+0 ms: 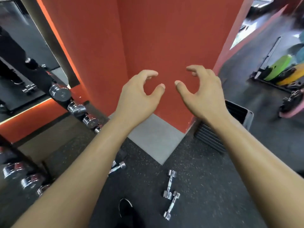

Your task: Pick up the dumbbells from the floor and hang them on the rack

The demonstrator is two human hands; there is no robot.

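- Chrome dumbbells [170, 183] on the floor [205, 178]: small, probably light but slick; grip the thin middle bar
- Both empty: left hand [139, 94], right hand [202, 91] loosely curled

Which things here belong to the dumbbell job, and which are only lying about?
Job: upper floor dumbbell; lower floor dumbbell; dumbbell beside the left forearm; rack; left hand and right hand, both empty.
Lying about: coloured weight plates; black ribbed mat; red pillar.

Bright, even indoor light; glints on the chrome dumbbells [169, 184]; far right smeared by blur, left edge bent.
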